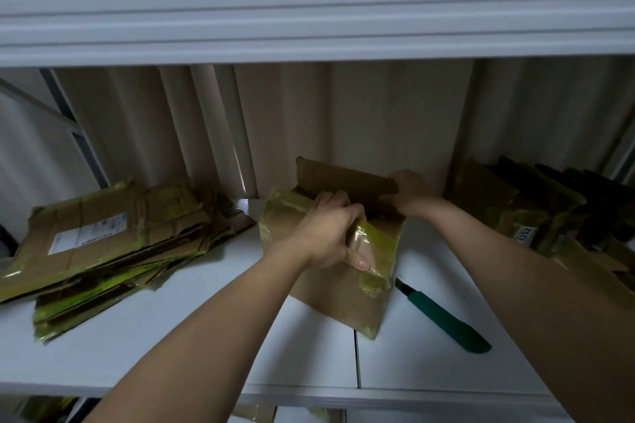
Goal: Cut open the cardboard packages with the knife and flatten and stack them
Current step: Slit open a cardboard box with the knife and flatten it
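Note:
A brown cardboard package with yellow-green tape stands on the white shelf in the middle. My left hand grips its near top flap, thumb on the taped front. My right hand holds the far flap, which stands raised. A knife with a green handle lies on the shelf right of the package, blade toward it; neither hand touches it. A stack of flattened packages lies at the left.
Several unflattened taped packages crowd the right end of the shelf. A white shelf beam runs overhead. A pale curtain hangs behind. More cardboard shows below the shelf's front edge.

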